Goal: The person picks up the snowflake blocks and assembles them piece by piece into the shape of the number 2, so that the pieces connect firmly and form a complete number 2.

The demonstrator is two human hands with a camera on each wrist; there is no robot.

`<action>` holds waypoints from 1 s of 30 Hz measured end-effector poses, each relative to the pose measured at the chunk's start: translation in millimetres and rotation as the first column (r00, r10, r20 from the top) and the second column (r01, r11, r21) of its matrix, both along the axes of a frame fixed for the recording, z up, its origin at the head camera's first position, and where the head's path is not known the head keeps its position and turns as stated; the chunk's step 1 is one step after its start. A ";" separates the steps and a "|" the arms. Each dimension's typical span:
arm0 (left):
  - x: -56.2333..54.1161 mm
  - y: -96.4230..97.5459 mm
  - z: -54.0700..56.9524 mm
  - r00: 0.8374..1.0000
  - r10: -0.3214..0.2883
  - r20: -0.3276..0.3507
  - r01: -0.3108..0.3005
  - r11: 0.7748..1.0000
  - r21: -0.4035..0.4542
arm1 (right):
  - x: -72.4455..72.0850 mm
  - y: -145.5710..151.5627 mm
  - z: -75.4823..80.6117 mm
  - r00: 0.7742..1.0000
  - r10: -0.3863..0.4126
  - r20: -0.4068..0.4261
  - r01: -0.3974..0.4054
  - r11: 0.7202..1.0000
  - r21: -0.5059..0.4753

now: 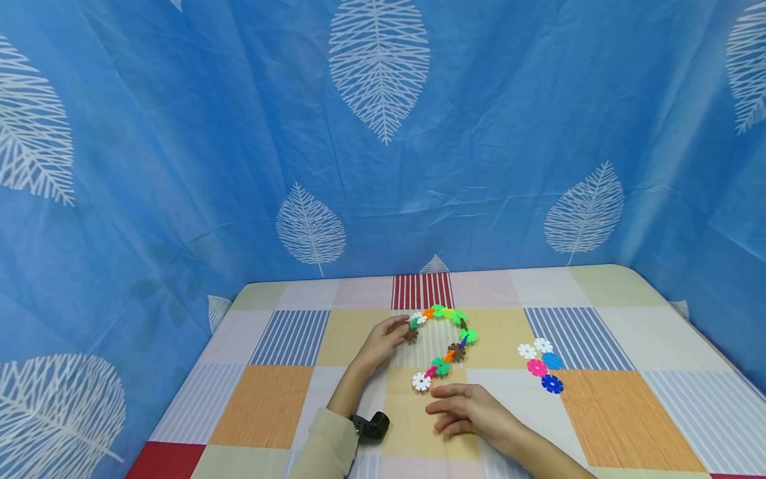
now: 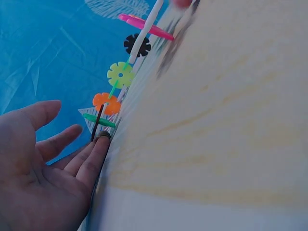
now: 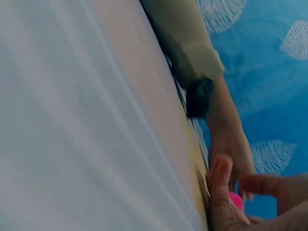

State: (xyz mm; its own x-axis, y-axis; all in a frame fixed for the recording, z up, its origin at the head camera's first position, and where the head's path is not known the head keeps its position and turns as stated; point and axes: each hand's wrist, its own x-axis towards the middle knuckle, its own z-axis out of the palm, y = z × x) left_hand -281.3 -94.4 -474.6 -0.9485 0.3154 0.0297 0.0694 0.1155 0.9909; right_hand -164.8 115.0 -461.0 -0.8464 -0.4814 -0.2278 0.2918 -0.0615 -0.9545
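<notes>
A curved chain of linked notched plastic discs (image 1: 441, 367) in many colours lies on the table, bowed to the right. My left hand (image 1: 382, 342) is at its upper left end, fingers extended; in the left wrist view the fingertips (image 2: 102, 140) seem to touch a brown disc (image 2: 98, 124), thumb held apart. My right hand (image 1: 469, 414) hovers or rests just below the white disc (image 1: 421, 381) at the chain's lower end, fingers loosely bent with nothing visible in them. In the right wrist view a pink disc (image 3: 236, 199) shows partly behind the right hand's fingers.
Several loose discs (image 1: 536, 367), white, pink and blue, lie right of the chain. A patchwork cloth (image 1: 353, 339) covers the table. Blue leaf-print curtains (image 1: 479, 166) hang behind and at both sides. A dark band with a black device (image 1: 372, 426) is on the left wrist.
</notes>
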 end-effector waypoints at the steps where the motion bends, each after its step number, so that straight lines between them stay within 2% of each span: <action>1: 0.3 -1.5 0.4 1.000 0.023 0.003 -0.023 1.000 -0.014 | -2.2 4.6 0.8 0.999 0.004 -0.050 -0.001 0.998 0.063; 3: 2.2 -5.5 1.0 0.996 0.087 -0.003 -0.087 0.995 -0.040 | -10.0 16.0 2.6 0.978 -0.021 -0.206 0.066 0.975 0.211; 4: 2.9 -7.7 0.9 0.992 0.128 -0.003 -0.128 0.991 -0.045 | -15.9 23.2 3.8 0.953 -0.046 -0.300 0.136 0.948 0.288; 5: 4.2 -9.8 1.2 0.985 0.172 -0.006 -0.172 0.984 -0.052 | -22.4 31.9 5.1 0.914 -0.076 -0.399 0.227 0.910 0.348; 6: 5.9 -11.6 1.9 0.976 0.216 -0.014 -0.217 0.974 -0.062 | -29.7 41.9 5.8 0.861 -0.108 -0.496 0.332 0.860 0.389; 8: 10.2 -14.3 3.1 0.957 0.280 -0.074 -0.288 0.949 -0.128 | -45.8 65.7 5.5 0.727 -0.146 -0.671 0.531 0.739 0.414; 9: 13.3 -14.9 4.6 0.949 0.296 -0.110 -0.311 0.935 -0.169 | -53.4 79.0 4.5 0.666 -0.152 -0.730 0.607 0.678 0.413; 10: 16.9 -14.9 6.4 0.941 0.301 -0.151 -0.329 0.920 -0.214 | -60.2 92.7 3.2 0.619 -0.146 -0.771 0.661 0.628 0.411; 11: 21.1 -14.4 9.0 0.935 0.294 -0.197 -0.339 0.905 -0.257 | -66.0 106.5 1.1 0.583 -0.137 -0.800 0.698 0.588 0.408; 12: 25.4 -13.7 11.6 0.933 0.276 -0.232 -0.338 0.893 -0.296 | -71.1 119.7 -1.5 0.578 -0.126 -0.806 0.712 0.561 0.423; 13: 29.9 -13.0 13.8 0.934 0.245 -0.262 -0.324 0.887 -0.328 | -74.9 131.9 -4.0 0.588 -0.107 -0.802 0.710 0.544 0.448; 15: 38.6 -11.4 18.8 0.953 0.165 -0.254 -0.251 0.899 -0.360 | -79.5 152.3 -8.6 0.655 -0.067 -0.753 0.653 0.550 0.520; 16: 42.3 -10.8 20.5 0.969 0.119 -0.218 -0.195 0.910 -0.366 | -80.6 160.4 -10.5 0.688 -0.044 -0.724 0.613 0.568 0.548; 18: 48.4 -10.0 22.6 0.994 0.012 -0.113 -0.054 0.925 -0.377 | -81.2 172.1 -13.2 0.739 -0.002 -0.674 0.537 0.605 0.588; 20: 52.0 -9.3 23.6 0.996 -0.087 0.008 0.084 0.929 -0.361 | -81.0 178.4 -15.0 0.746 0.038 -0.665 0.499 0.630 0.596; 22: 53.4 -8.7 23.1 0.978 -0.172 0.115 0.200 0.929 -0.312 | -80.8 181.0 -15.5 0.731 0.065 -0.680 0.489 0.645 0.587; 24: 53.2 -7.8 21.8 0.953 -0.239 0.189 0.280 0.929 -0.241 | -81.2 180.8 -15.5 0.709 0.082 -0.700 0.506 0.632 0.587; 26: 51.5 -6.6 18.3 0.927 -0.289 0.237 0.331 0.930 -0.158 | -82.4 180.0 -15.0 0.700 0.089 -0.708 0.520 0.616 0.592; 28: 50.5 -4.4 14.6 0.905 -0.332 0.267 0.367 0.926 -0.092 | -83.6 179.5 -14.6 0.703 0.080 -0.707 0.531 0.602 0.597; 30: 50.3 -2.1 11.6 0.888 -0.359 0.288 0.385 0.922 -0.040 | -84.2 178.7 -13.5 0.710 0.049 -0.703 0.541 0.601 0.588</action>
State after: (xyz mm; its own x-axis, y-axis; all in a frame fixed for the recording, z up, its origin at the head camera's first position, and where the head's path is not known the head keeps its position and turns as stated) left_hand -231.1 -96.5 -463.0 -0.7281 0.6353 -0.2574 -0.1428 0.2266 0.9634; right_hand -248.9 293.7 -474.5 -0.9638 -0.1497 0.2207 -0.2574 0.7387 -0.6230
